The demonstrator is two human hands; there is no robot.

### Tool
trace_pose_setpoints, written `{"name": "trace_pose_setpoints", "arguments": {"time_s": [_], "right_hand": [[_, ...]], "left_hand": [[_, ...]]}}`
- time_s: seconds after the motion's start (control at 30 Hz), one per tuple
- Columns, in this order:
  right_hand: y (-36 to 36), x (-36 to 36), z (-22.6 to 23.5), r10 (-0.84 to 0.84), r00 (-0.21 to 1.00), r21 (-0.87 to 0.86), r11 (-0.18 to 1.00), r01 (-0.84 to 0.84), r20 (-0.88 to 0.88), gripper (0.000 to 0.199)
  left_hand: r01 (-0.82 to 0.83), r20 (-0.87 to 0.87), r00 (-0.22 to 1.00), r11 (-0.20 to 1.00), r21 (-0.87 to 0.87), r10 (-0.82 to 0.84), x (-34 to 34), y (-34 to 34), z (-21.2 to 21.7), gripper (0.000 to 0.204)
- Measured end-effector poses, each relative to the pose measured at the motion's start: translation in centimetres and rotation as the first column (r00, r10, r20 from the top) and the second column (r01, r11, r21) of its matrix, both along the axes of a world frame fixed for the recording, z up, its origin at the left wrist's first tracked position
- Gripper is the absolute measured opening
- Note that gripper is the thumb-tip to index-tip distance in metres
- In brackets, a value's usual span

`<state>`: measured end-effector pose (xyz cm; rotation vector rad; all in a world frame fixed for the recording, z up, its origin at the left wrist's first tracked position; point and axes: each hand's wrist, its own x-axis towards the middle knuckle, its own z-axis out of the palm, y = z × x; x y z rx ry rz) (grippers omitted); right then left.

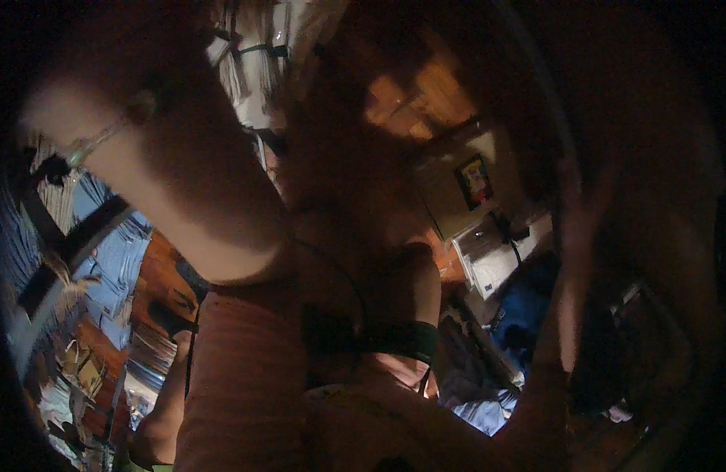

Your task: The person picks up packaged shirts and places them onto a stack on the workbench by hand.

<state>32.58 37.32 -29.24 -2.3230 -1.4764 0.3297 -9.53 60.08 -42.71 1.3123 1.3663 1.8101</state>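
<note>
Past the bracelet (103, 143), only the base of the left hand (55, 116) near the dark rim — fingers hidden, so cannot tell whether released, clenched or grasping something. Left forearm (198, 212) bent sharply, slanting down and rightward to the elbow, very close to the camera. Nearest to the left hand in the view: a pile of folded blue cloth (103, 303), below the wrist and to the right, long axis running steeply downward, with a dark bar (80, 236) crossing aslant. At the right side of the pile, a reddish-brown floor (162, 256) — its corners not visible. Left arm clearly nearer to this pile than the right. Right forearm (569, 315) blurred, upright, beside a dark blue bundle (516, 311); right hand lost in the shadow above, state impossible to tell.
</note>
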Motion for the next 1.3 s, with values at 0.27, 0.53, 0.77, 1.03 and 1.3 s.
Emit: {"name": "trace_pose_setpoints", "arguments": {"time_s": [0.27, 0.53, 0.77, 1.03, 1.3], "right_hand": [[-14.5, -7.5, 1.9, 0.22, 0.939, 0.052, 0.975, -0.214, -0.262, 0.059], [-25.3, -13.9, 7.8, 0.314, 0.886, -0.031, 0.938, -0.345, -0.341, 0.042], [-29.6, -17.3, 16.4, 0.595, 0.765, 0.253, 0.801, -0.542, -0.244, 0.037], [-36.2, -12.0, 32.0, -0.386, 0.675, 0.778, 0.296, -0.555, 0.628, 0.034], [-33.0, -4.4, 34.0, -0.748, 0.318, 0.812, 0.526, -0.253, 0.583, 0.038]], "left_hand": [[0.031, 0.189, 0.981, 0.997, 0.072, -0.044, 0.5, -7.2, 5.4, 0.029], [0.132, 0.361, 0.901, 0.946, 0.295, -0.238, 3.2, -12.6, 16.0, 0.028], [0.131, 0.354, 0.822, 0.753, 0.645, -0.446, 4.3, -20.7, 32.9, 0.027], [0.407, -0.185, 0.817, 0.319, 0.856, -0.545, 12.5, -30.7, 51.5, 0.03], [0.366, -0.52, 0.811, 0.459, 0.81, 0.27, 17.8, -26.8, 50.0, 0.04]]}}
